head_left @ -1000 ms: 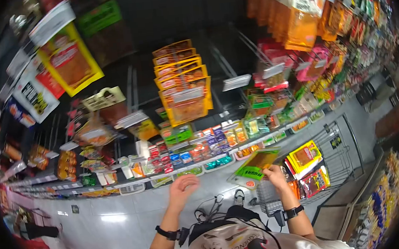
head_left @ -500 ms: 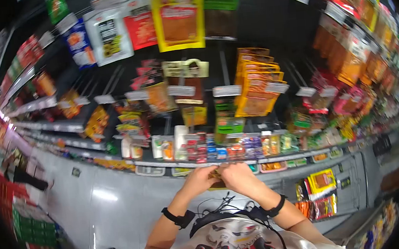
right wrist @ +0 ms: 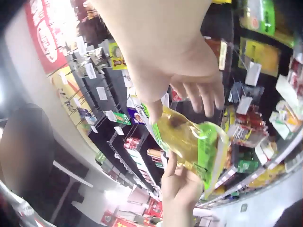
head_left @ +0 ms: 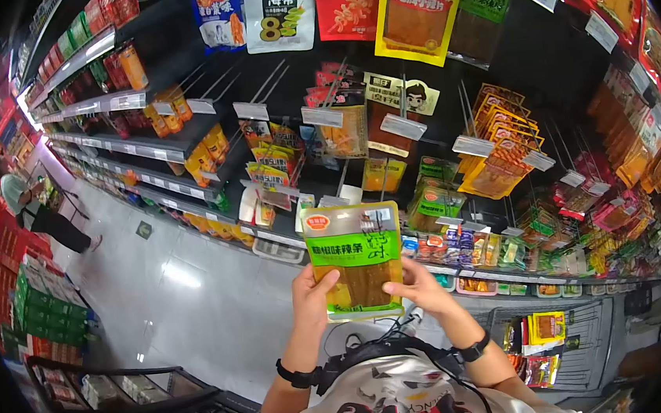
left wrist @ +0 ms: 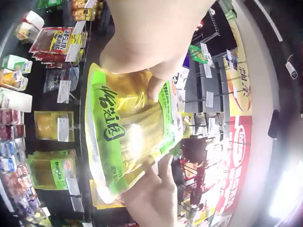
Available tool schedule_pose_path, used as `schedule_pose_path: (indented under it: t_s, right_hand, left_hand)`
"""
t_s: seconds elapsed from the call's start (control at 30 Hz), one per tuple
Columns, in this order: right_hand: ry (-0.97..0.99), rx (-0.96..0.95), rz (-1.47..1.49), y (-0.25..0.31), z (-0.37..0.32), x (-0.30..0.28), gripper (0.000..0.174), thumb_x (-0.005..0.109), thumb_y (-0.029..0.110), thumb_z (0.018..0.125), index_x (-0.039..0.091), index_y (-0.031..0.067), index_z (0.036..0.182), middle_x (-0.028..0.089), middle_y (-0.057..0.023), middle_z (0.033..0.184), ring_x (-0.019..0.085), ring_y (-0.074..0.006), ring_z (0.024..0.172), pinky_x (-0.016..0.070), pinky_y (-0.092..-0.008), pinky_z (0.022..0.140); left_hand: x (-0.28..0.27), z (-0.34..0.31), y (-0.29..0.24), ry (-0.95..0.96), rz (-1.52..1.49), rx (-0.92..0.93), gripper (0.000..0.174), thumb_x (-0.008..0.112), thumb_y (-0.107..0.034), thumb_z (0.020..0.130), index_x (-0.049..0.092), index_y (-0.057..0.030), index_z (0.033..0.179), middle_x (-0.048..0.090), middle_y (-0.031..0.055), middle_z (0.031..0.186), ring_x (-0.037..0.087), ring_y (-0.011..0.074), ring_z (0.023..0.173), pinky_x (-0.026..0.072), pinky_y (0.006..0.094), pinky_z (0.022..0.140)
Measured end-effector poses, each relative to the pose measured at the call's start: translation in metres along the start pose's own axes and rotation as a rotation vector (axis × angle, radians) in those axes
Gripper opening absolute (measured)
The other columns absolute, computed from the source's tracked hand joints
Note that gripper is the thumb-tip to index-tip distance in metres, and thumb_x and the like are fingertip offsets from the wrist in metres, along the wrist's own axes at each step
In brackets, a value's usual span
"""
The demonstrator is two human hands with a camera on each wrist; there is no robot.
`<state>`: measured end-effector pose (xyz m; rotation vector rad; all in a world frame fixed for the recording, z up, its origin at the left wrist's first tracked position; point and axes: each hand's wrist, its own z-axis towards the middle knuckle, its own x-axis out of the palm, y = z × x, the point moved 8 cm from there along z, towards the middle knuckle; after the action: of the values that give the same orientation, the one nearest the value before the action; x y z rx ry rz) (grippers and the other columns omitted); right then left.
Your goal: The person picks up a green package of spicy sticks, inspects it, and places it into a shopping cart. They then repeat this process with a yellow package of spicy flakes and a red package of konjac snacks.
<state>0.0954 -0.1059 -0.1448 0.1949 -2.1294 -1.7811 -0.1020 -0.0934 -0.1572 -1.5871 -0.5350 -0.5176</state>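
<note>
A flat bag of spicy strips [head_left: 354, 251], yellow with a bright green band and brown strips behind a clear window, is held upright before the shirt, its printed face toward the head camera. My left hand [head_left: 309, 296] pinches its left edge, the thumb lying on the front. At the opposite edge my right hand [head_left: 422, 287] pinches it the same way, thumb near the lower corner. The left wrist view shows the bag [left wrist: 128, 127] tilted between both hands, with glare on the plastic. From the right wrist, the bag [right wrist: 187, 142] appears foreshortened.
Hanging snack packs [head_left: 502, 144] and shelves [head_left: 129, 149] line the front and left. A wire shopping cart [head_left: 586, 341] with several packs stands at the right. Behind a display rack [head_left: 118, 382] at lower left are stacked boxes [head_left: 44, 302]. Farther off stands a person [head_left: 31, 201].
The right hand has brought the bag from beside the cart to the front of the body. The left hand, empty earlier, now grips it too. The bag has risen upright; the head view has swung left.
</note>
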Motion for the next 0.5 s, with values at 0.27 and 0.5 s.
schedule_pose_path:
  t_s: [0.27, 0.5]
  right_hand:
    - [-0.192, 0.027, -0.075, -0.004, -0.004, -0.012, 0.034, 0.07, 0.018, 0.092, 0.062, -0.0016, 0.118, 0.068, -0.0049, 0.107, 0.061, -0.0119, 0.094, 0.0497, -0.0281, 0.084]
    - [0.033, -0.365, 0.234, 0.087, -0.043, -0.041, 0.042, 0.065, 0.014, 0.092, 0.051, 0.0002, 0.13, 0.067, -0.0131, 0.11, 0.066, -0.02, 0.091, 0.0547, -0.0327, 0.076]
  left_hand:
    - [0.025, 0.004, 0.02, 0.095, -0.03, -0.088, 0.029, 0.062, -0.004, 0.093, 0.058, 0.0004, 0.12, 0.066, 0.0078, 0.116, 0.062, 0.0144, 0.104, 0.0491, 0.0302, 0.09]
    - [0.02, 0.015, 0.024, 0.062, -0.059, -0.103, 0.031, 0.053, -0.026, 0.101, 0.057, -0.0042, 0.122, 0.065, 0.0104, 0.117, 0.06, 0.02, 0.111, 0.0462, 0.0361, 0.09]
